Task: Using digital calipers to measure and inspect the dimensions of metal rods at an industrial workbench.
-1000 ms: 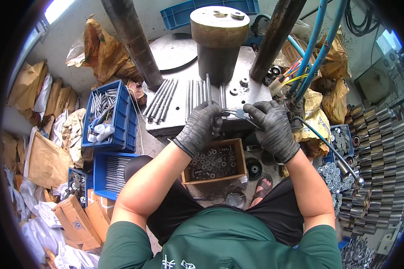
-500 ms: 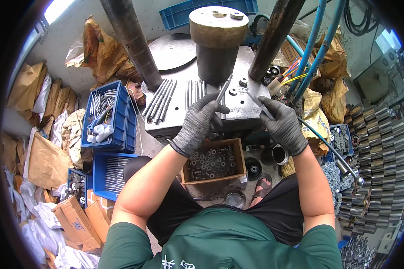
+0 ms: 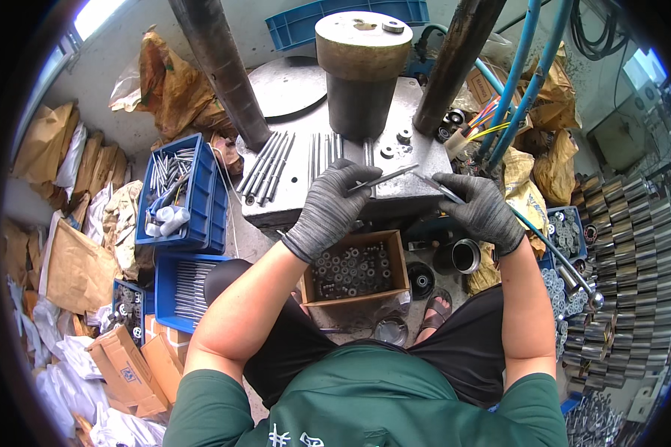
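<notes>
Both of my hands wear grey knit gloves over the front edge of a grey metal press table. My left hand grips a thin metal rod that points right and slightly up. My right hand holds another thin metal rod that slants up to the left, its tip close to the first rod. Below my hands a small cardboard box of small metal rings sits between my knees. Behind the hands rises a thick dark cylinder of the press.
Loose rods lie in rows on the table's left half. Blue bins of metal parts stand at my left, with cardboard boxes and paper bags. Stacked metal gears line the right. Two dark columns and blue hoses flank the cylinder.
My hands were together low at the table's front edge, then moved apart. Each now holds a rod up at the table edge, the tips nearly meeting.
</notes>
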A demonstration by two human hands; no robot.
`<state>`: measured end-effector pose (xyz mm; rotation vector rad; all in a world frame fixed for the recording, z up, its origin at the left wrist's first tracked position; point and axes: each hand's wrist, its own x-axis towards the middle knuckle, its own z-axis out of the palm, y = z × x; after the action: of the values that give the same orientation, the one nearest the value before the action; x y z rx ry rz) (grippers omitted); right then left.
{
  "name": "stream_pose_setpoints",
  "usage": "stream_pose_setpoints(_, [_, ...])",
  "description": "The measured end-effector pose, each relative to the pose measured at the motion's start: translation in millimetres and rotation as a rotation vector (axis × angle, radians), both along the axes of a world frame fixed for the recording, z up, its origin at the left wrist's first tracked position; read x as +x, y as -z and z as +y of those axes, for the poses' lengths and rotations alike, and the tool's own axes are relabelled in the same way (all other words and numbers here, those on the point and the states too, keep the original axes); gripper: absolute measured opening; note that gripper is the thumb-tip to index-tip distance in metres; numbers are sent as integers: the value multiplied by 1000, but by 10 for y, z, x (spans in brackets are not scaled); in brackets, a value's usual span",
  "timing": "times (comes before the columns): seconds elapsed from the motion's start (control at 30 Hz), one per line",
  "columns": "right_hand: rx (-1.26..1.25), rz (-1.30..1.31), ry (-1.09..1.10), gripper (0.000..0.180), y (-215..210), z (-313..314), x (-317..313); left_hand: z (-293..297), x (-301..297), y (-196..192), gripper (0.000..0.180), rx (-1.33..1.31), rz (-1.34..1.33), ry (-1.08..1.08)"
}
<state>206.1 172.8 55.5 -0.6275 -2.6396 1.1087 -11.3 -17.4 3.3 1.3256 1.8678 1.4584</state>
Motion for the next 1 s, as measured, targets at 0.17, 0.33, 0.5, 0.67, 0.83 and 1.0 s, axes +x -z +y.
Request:
stream_pose_setpoints(0.17, [-94,-53,-98,44,8,-52,21,-34,42,39,29,44,-377,168])
stream_pose_setpoints(0.33, [-310,-87,-139,47,-33,-155,-14,-60,22,-1,31,-84,-561,278])
stream_pose_setpoints(0.5, [-200,-45,-284,51,-37,-174,-34,-27,26,48,34,-121,-691,299])
stream_pose_setpoints(0.67, [-269,-68,-242,51,-14,-179,-36,-36,-35,62,39,-121,-1017,452])
stream_pose_setpoints(0.83, [-142,67,-299,51,195,-124,-28,-56,38,-84,41,-138,-1164,425])
stream_pose_setpoints(1.0, [-798,-20,-273,57,90,-259,-24,-110,0,-171,44,-120,-1207,453])
